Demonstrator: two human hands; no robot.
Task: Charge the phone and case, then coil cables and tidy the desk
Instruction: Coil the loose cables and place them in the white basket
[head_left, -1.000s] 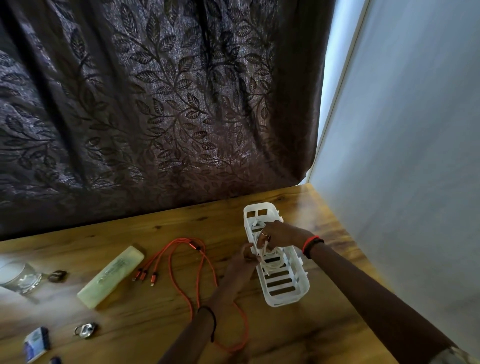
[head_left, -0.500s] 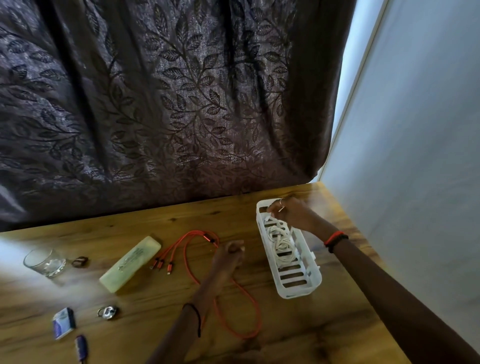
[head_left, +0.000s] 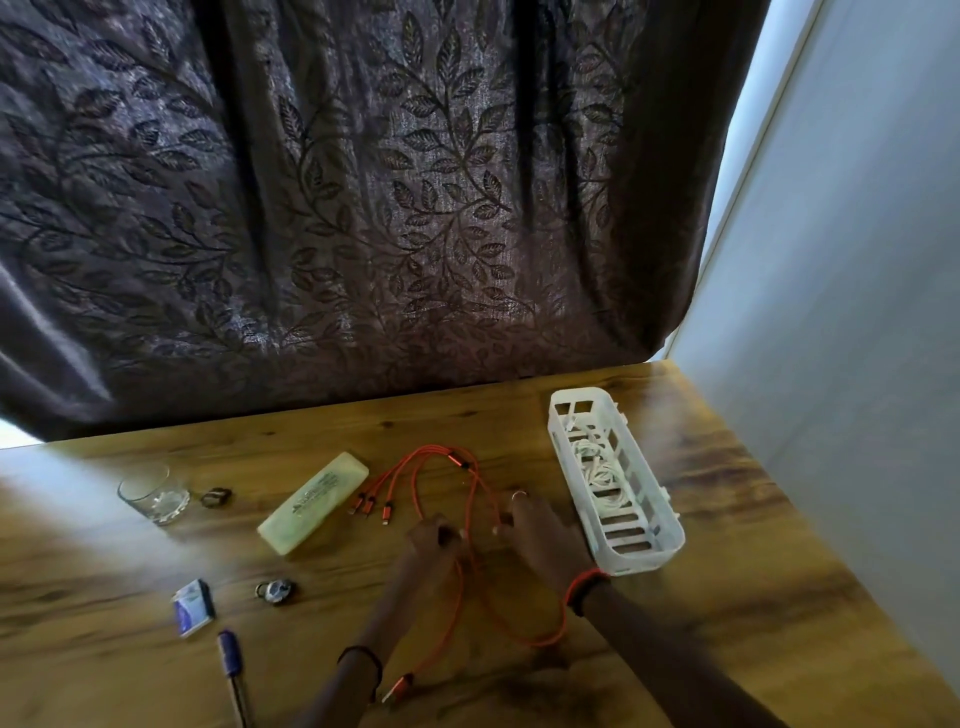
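An orange multi-plug cable (head_left: 457, 460) lies in loose loops on the wooden desk (head_left: 727, 519); its USB end is near my left wrist. My left hand (head_left: 431, 540) is curled at one strand of it and pinches that strand. My right hand (head_left: 540, 535) hovers over the loops just to the right, fingers spread, holding nothing. A white slotted basket (head_left: 639, 564) stands right of my hands with a coiled white cable (head_left: 597, 473) inside. No phone is in view.
A pale green case (head_left: 311, 501), a glass (head_left: 153, 493) and a small dark object (head_left: 215, 496) lie to the left. Nearer me are a small blue-white box (head_left: 193, 605), a metal padlock-like thing (head_left: 275, 591) and a pen (head_left: 231, 660). A curtain hangs behind; a wall bounds the right.
My right hand left the basket and the white cable in it, then moved left over the orange cable. My left hand came down onto a strand. The view tilted.
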